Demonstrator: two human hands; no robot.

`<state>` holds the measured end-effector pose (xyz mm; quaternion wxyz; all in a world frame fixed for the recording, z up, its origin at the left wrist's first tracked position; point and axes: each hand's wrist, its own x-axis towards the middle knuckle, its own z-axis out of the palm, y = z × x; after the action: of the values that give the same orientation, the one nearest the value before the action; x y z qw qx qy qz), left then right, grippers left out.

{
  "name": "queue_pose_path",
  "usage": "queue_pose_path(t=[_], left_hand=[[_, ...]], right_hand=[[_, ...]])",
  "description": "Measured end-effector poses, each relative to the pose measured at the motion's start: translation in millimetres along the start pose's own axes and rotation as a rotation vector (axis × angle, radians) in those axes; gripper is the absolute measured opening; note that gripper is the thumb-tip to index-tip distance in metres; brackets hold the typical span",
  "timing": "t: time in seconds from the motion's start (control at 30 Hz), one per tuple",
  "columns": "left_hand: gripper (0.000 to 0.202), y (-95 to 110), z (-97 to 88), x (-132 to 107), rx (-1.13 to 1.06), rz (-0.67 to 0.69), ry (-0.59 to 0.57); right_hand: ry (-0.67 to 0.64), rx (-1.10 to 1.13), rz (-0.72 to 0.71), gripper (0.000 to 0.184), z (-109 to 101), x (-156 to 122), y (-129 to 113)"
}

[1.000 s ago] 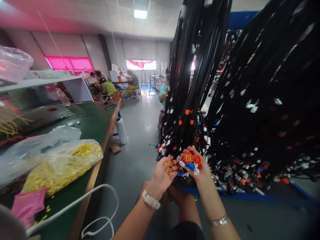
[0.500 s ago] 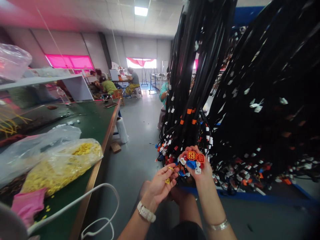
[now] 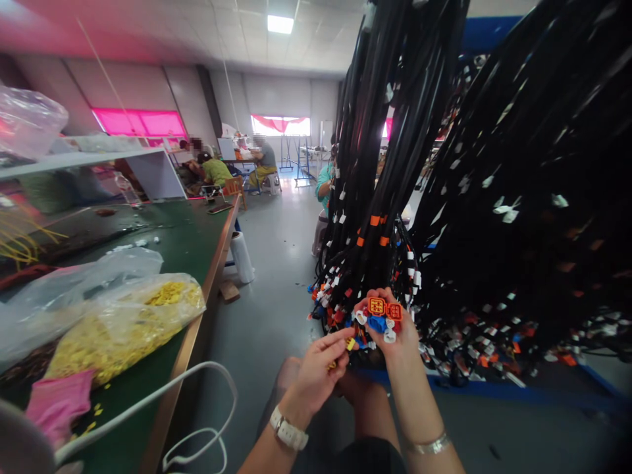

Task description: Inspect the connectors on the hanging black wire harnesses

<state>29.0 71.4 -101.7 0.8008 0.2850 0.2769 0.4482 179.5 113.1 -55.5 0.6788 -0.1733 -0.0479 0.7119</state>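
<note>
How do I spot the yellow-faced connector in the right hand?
Find the hanging black cables with orange bands. Low in front of them, the right hand holds a connector cluster; the yellow-faced connector is at its top, just left of an orange connector. Its bright yellow grid sets it apart from that redder neighbour.

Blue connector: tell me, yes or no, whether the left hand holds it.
No, the right hand holds the blue connector; the left hand pinches a yellow piece.
</note>
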Motion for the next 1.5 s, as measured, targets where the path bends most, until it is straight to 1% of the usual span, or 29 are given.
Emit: queue_pose_path(t=[0.07,0.13,0.3,0.63,0.73,0.87,0.97,1.03,1.1,1.2,1.33,1.5], left_hand=[[0.051,-1,1.1,-1,0.065,0.034,0.026],[0.054,-3,1.7,-1,0.112,0.048,0.041],[0.043,-5,1.6,2,0.143,0.031,0.09],[0.041,-7,3.1,4,0.166,0.026,0.166],[0.038,-4,11.7,5,0.196,0.081,0.166],[0.037,1,32.8,5,0.24,0.147,0.18],[0.029,2,47.6,8,0.291,0.225,0.221],[0.021,1,53.2,10,0.361,0.296,0.264],[0.016,0,54.9,13,0.462,0.362,0.285],[0.013,-2,53.2,16,0.59,0.439,0.28],[0.012,0,52.0,17,0.713,0.474,0.303],[0.012,2,54.2,15,0.845,0.509,0.34]], right_hand=[[-0.003,-0.007,0.005,0.013,1,0,0],[-0.015,-0.016,0.005,0.013,1,0,0],[-0.039,-0.035,0.0,0.013,1,-1,0],[-0.056,-0.005,-0.008,0.014,-1,-1,0],[-0.057,-0.016,-0.02,0.014,0,-1,0],[-0.028,-0.018,-0.016,0.013,1,-1,1],[-0.03,-0.035,-0.018,0.012,0,0,1],[-0.04,-0.044,-0.021,0.011,-1,0,1],[-0.051,-0.042,-0.018,0.011,-3,1,1],[-0.063,-0.039,-0.011,0.011,-4,2,0],[-0.053,-0.02,0.01,0.012,-3,1,0],[-0.082,-0.006,-0.003,0.014,-4,1,1]])
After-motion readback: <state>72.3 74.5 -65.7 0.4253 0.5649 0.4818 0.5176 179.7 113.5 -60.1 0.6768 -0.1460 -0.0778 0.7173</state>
